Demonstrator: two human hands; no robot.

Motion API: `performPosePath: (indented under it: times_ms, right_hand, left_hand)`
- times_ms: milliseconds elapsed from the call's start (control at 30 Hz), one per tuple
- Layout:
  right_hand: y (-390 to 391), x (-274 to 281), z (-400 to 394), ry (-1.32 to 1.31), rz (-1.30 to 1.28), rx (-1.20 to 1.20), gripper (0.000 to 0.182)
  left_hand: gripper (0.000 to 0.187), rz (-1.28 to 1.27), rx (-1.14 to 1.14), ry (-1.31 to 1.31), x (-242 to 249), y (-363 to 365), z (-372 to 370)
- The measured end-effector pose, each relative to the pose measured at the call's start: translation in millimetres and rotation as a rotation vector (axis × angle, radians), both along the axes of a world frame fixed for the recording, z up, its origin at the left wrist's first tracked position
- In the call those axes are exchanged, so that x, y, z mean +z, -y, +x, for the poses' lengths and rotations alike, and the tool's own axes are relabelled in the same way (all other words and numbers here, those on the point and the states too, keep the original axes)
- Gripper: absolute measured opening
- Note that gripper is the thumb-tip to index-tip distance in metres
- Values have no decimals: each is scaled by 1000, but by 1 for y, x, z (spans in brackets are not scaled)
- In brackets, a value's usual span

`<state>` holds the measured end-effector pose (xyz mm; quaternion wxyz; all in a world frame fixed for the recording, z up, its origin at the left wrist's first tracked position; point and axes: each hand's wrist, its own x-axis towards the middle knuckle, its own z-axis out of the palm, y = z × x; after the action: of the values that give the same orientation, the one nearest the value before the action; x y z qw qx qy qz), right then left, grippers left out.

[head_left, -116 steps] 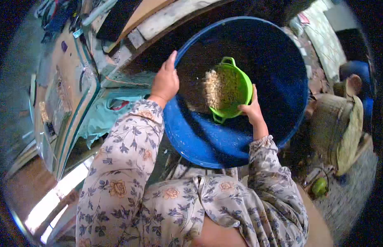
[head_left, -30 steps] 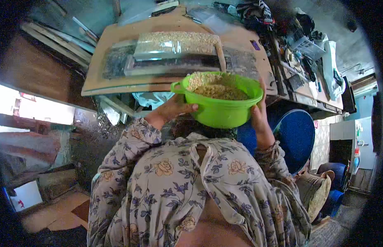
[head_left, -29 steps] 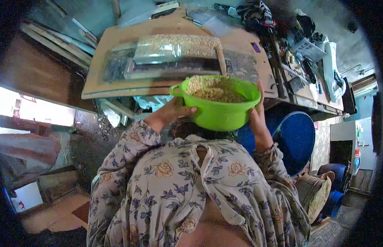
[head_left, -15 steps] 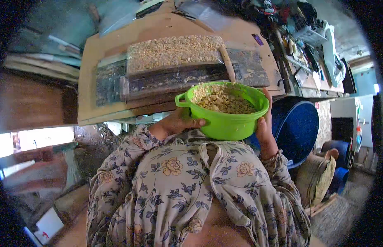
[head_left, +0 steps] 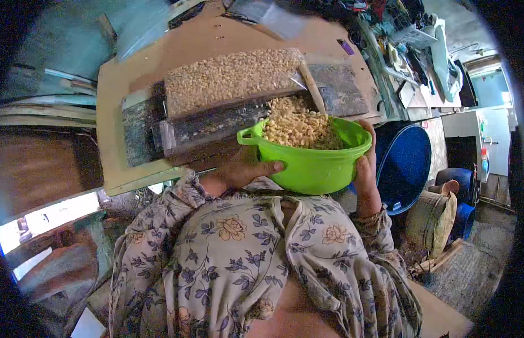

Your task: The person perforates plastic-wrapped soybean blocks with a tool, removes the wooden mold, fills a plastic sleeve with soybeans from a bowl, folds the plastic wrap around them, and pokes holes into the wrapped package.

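Observation:
A green plastic basin [head_left: 315,169] with a loop handle is held in both hands in front of my chest. My left hand [head_left: 253,172] grips its left side below the handle, thumb on the outer wall. My right hand [head_left: 366,155] is wrapped round its right side. Pale, peanut-like pieces [head_left: 301,129] fill the far left part and reach over the far rim onto the dark board [head_left: 228,124]. Beyond lies a flat, rectangular slab [head_left: 233,76] of similar pieces. A wooden stick [head_left: 312,90], perhaps a rolling pin or handle, lies at its right end.
The board rests on a wooden table [head_left: 118,84]. Clear plastic sheets [head_left: 281,22] lie at its back. A large blue barrel [head_left: 405,166] stands to the right, near a woven sack [head_left: 428,222]. A cluttered shelf [head_left: 405,73] runs along the back right.
The basin has tipped away from me, and its pieces have slid over the far rim onto the board. Both hands keep their hold. The view has shifted slightly.

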<state>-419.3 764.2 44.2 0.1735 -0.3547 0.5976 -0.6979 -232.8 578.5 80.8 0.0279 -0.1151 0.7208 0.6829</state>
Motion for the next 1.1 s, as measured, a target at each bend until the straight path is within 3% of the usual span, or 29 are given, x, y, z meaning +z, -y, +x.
performPosePath:
  times_ms: [100, 167, 233, 333, 467, 533, 567, 633, 700, 833, 933, 1000, 1033, 1100]
  right_hand:
    - [8, 24, 7, -30, -136, 26, 89]
    - [10, 5, 2, 4, 33, -17, 76]
    - [11, -9, 0, -88, 3, 3, 78]
    - [11, 3, 13, 8, 23, 31, 85]
    - [25, 18, 18, -17, -5, 77, 85]
    - [30, 29, 26, 8, -98, 125, 83]
    - [31, 25, 27, 15, -88, 131, 83]
    - [35, 4, 27, -4, 81, 139, 84]
    - [42, -4, 33, -12, 56, 84, 84]
    - [57, 16, 46, -30, 89, 98, 86]
    - [66, 20, 50, -44, 61, 139, 85]
    - [70, 31, 60, -43, -30, 211, 84]
    - [68, 27, 66, -31, -16, 211, 84]
    - [76, 17, 68, 10, 114, 227, 80]
  left_hand:
    - [47, -100, 105, -208, 11, 1, 3]
    - [46, -128, 149, -171, 3, -5, 11]
    - [50, -207, 201, -197, 3, 5, 3]
    - [56, -227, 256, -143, -4, -1, 18]
    - [57, -51, 211, -90, 7, 7, 25]
    - [58, -59, 468, -282, 6, 0, 35]
    - [58, -52, 476, -274, 6, 1, 41]
    - [62, 162, 271, 52, 16, 9, 55]
    - [66, 240, 187, 180, 26, 26, 56]
    - [68, 200, 158, 101, 28, 32, 69]
    - [69, 317, 230, 67, 24, 31, 81]
    - [67, 100, 240, -52, 22, 33, 93]
    - [67, 114, 241, -40, 12, 33, 100]
    - [54, 327, 405, 95, -9, 41, 105]
